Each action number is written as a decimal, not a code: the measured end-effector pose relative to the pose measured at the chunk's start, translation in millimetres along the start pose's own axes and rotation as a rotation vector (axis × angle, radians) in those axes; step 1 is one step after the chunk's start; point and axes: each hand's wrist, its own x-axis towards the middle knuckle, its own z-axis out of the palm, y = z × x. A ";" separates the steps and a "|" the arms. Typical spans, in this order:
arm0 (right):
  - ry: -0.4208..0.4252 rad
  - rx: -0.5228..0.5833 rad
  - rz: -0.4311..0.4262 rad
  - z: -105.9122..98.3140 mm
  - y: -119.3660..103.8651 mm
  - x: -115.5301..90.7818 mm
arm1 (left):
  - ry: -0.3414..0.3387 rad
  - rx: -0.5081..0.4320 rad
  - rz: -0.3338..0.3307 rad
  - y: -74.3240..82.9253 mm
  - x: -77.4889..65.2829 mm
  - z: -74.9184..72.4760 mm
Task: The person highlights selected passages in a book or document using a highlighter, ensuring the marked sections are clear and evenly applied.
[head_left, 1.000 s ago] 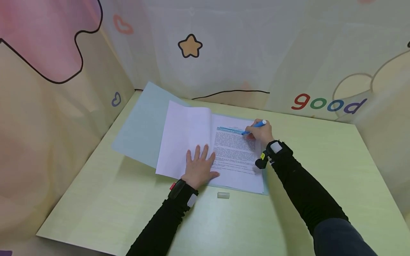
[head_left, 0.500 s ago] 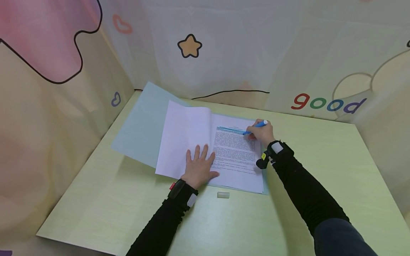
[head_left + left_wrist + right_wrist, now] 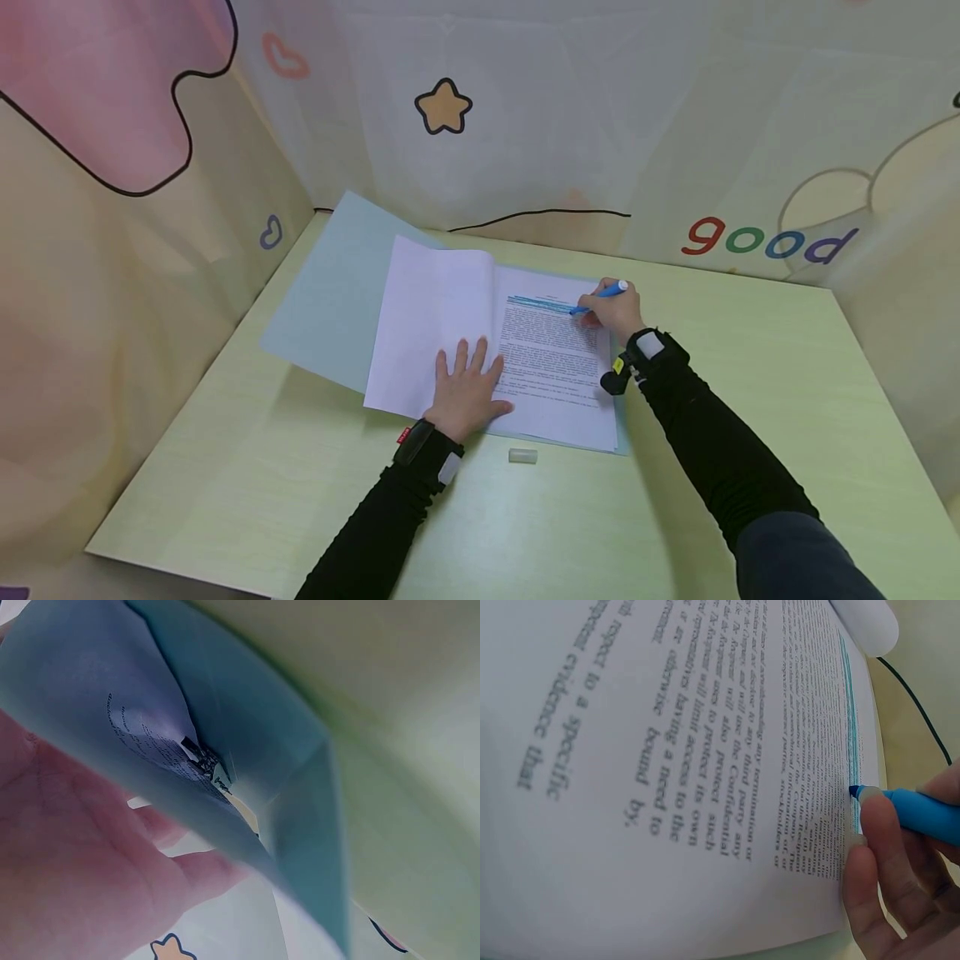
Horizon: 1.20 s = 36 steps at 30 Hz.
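My right hand (image 3: 617,310) pinches a blue highlighter (image 3: 611,289), its tip down on the printed page (image 3: 555,421) near the top of the text. Blue strokes (image 3: 536,303) cross the upper lines; the right wrist view shows the dark tip (image 3: 854,791) touching the end of a stroke. Flat with spread fingers, my left hand (image 3: 467,392) rests on the open document, by the fold between the turned-back sheet (image 3: 427,325) and the printed page. In the left wrist view, that palm (image 3: 82,862) appears beside the raised sheets.
A light blue folder cover (image 3: 322,308) lies opened to the left under the paper. A small pale cap (image 3: 522,457) lies on the table (image 3: 720,517) just in front of the document. Printed curtains (image 3: 540,125) stand behind and at the sides.
My right hand has slid slightly to the right with the highlighter, along the upper text lines. My left hand stays in place on the paper.
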 end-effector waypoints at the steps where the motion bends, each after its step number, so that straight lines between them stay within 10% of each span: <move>1: 0.002 -0.002 -0.004 -0.2 0.5 0.2 | -0.002 0.003 -0.002 -0.1 0.0 0.0; 36: 0.017 -0.026 0.014 -7.2 2.7 -1.7 | -0.002 -0.014 -0.003 2.2 -2.1 -2.7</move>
